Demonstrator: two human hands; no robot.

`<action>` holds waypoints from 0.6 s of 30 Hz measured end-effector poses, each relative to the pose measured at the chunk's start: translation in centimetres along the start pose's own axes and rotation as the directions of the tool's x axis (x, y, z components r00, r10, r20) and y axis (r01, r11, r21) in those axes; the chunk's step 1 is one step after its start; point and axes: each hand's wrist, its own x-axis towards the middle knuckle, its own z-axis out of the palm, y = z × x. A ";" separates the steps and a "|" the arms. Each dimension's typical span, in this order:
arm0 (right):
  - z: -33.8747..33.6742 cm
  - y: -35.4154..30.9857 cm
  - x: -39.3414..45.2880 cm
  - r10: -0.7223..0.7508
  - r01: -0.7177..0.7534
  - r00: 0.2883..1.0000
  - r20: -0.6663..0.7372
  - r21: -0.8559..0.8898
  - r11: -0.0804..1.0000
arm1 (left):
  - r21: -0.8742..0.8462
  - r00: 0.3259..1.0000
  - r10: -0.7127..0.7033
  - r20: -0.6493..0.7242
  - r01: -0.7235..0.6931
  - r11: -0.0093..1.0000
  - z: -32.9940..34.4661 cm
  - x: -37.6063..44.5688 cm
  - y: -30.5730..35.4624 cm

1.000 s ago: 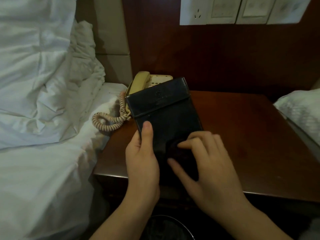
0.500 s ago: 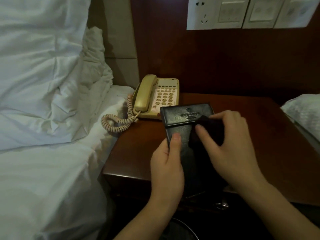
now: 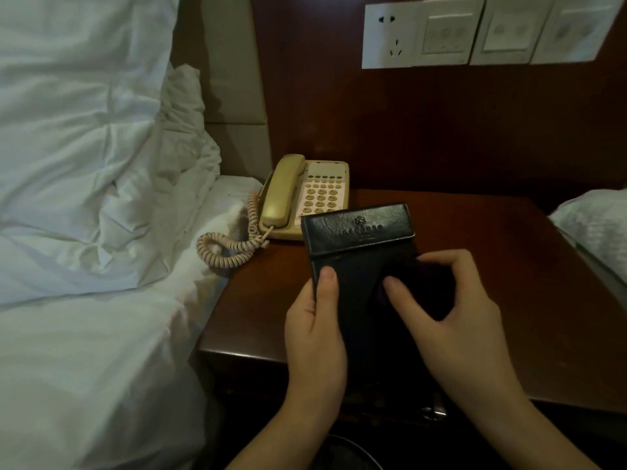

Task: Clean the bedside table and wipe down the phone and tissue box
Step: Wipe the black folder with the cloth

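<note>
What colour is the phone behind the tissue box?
Beige, with a matching coiled cord; the phone shows clearly in the head view.

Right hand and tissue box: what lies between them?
A dark cloth, pinched by the right hand against the black tissue box; head view.

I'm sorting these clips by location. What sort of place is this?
Most likely a hotel bedroom: a corded beige phone on a dark wooden bedside table, white bedding beside it, and a wall panel of sockets and switches above.
</note>
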 end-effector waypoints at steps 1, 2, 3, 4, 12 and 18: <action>-0.3 0.2 0.1 0.012 -0.012 1.000 -0.001 0.046 0.999 | 0.047 0.999 -0.003 0.034 0.002 0.999 -0.1 0.1 0.1; -0.6 0.4 0.3 0.024 -0.023 1.000 -0.001 0.088 0.996 | 0.119 0.997 0.001 0.081 -0.011 0.993 -0.3 0.3 0.3; -1.0 0.5 0.5 0.042 -0.042 0.999 0.004 0.124 0.991 | 0.209 0.992 0.023 0.125 -0.049 0.977 -0.5 0.7 0.5; -1.4 0.7 0.6 0.065 -0.066 0.998 0.014 0.153 0.986 | 0.288 0.986 0.046 0.162 -0.092 0.953 -0.9 1.3 0.7; -2.9 1.6 0.1 0.186 -0.198 0.979 0.083 0.182 0.963 | 0.694 0.821 0.338 0.460 -0.570 0.440 -3.8 4.5 2.5; -4.0 1.1 0.0 0.191 -0.209 0.973 0.127 0.150 0.966 | 0.690 0.646 0.528 0.551 -0.709 0.147 -3.8 5.2 1.0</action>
